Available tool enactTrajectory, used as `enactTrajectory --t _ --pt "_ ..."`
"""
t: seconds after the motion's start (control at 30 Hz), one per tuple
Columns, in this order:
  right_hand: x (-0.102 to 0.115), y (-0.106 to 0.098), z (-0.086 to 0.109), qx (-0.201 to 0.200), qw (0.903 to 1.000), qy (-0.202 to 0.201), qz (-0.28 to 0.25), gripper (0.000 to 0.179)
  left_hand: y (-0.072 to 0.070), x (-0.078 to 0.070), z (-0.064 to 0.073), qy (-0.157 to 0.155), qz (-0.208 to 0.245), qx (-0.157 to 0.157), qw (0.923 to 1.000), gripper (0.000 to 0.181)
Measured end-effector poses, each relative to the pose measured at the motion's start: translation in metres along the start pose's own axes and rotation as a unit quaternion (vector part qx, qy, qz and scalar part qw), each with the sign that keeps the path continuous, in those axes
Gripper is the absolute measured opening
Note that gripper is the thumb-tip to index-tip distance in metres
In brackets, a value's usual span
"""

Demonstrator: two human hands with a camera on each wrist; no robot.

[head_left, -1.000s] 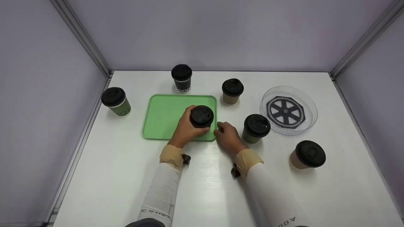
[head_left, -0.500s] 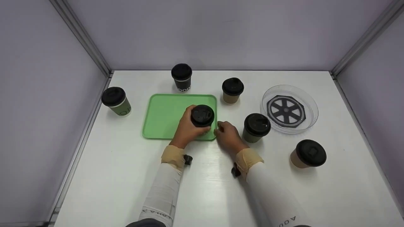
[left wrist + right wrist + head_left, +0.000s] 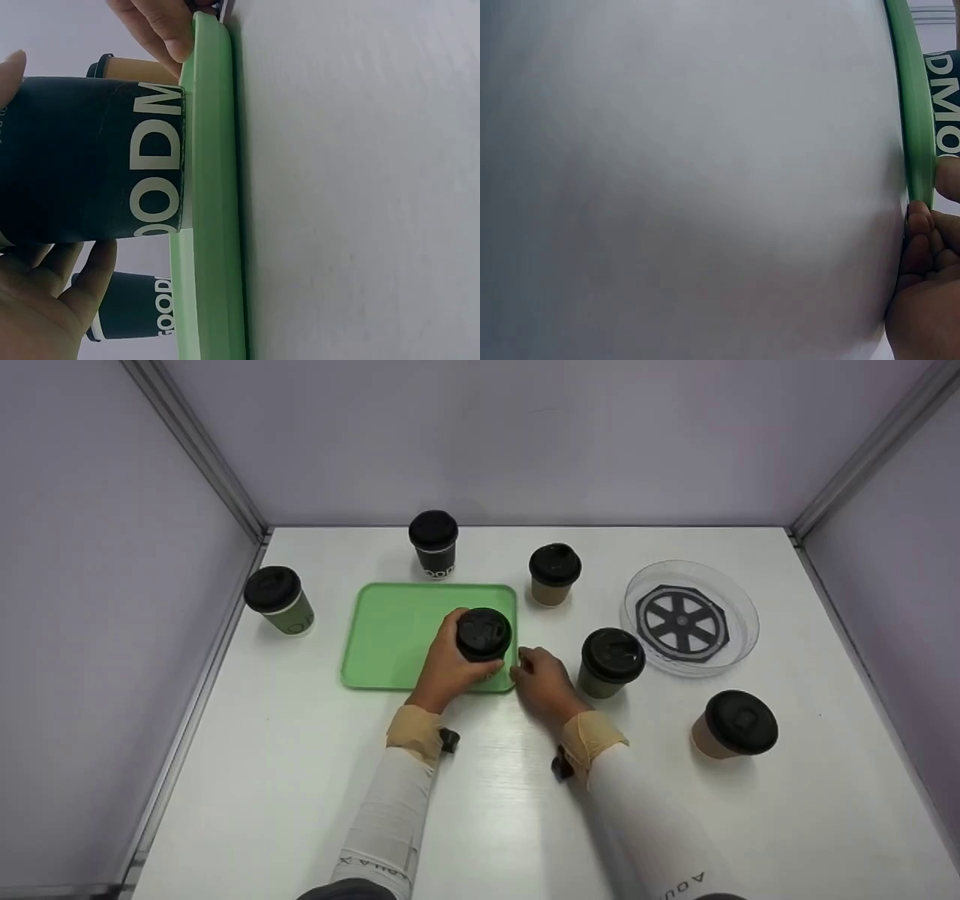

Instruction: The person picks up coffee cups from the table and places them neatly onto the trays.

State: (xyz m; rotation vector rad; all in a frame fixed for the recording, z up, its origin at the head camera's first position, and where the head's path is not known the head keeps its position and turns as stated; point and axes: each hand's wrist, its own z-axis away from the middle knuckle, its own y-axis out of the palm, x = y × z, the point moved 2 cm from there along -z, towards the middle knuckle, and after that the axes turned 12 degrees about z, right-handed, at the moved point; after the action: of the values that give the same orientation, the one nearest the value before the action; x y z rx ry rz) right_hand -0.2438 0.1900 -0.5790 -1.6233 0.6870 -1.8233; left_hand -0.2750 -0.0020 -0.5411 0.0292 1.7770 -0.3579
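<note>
My left hand [image 3: 448, 666] grips a dark paper coffee cup with a black lid [image 3: 484, 633]. The cup stands upright at the right front part of a green tray [image 3: 390, 622]. White letters run round the lower cup [image 3: 156, 146] in the left wrist view, with its base right at the tray's rim. My right hand [image 3: 544, 682] pinches the tray's right front corner. In the right wrist view, the thumb lies over the green rim [image 3: 919, 112] and the curled fingers are at its outer side and underneath.
Beside my right hand stands a green lidded cup [image 3: 602, 682]. A round clear dish [image 3: 739, 649] with a black wheel pattern is behind it. Brown cups stand at the right [image 3: 712, 739] and back [image 3: 550, 592], a black cup [image 3: 435, 559] behind the tray, another green cup [image 3: 292, 615] left.
</note>
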Motion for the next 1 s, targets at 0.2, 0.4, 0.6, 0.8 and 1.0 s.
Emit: enactTrajectory --t 0.2,0.4,0.6,0.8,1.0 --pt "0.0 0.0 0.0 0.009 0.9999 0.011 -0.004 0.043 -0.005 -0.003 0.002 0.003 -0.005 0.011 0.9999 0.111" --pt "0.0 0.0 -0.002 0.005 0.9999 -0.001 0.012 0.04 -0.015 -0.006 0.006 0.02 -0.016 0.022 0.9994 0.112" --pt "0.001 -0.001 -0.003 -0.004 0.9998 -0.016 0.015 0.019 -0.027 -0.01 0.009 0.036 -0.027 0.024 0.9987 0.112" --pt "0.0 -0.001 -0.003 -0.005 0.9998 -0.015 0.011 0.02 -0.036 -0.013 0.012 0.046 -0.045 0.024 0.9976 0.111" --pt "0.0 0.0 -0.003 0.002 1.0 -0.006 0.002 0.029 -0.045 -0.014 0.015 0.056 -0.078 0.026 0.995 0.11"
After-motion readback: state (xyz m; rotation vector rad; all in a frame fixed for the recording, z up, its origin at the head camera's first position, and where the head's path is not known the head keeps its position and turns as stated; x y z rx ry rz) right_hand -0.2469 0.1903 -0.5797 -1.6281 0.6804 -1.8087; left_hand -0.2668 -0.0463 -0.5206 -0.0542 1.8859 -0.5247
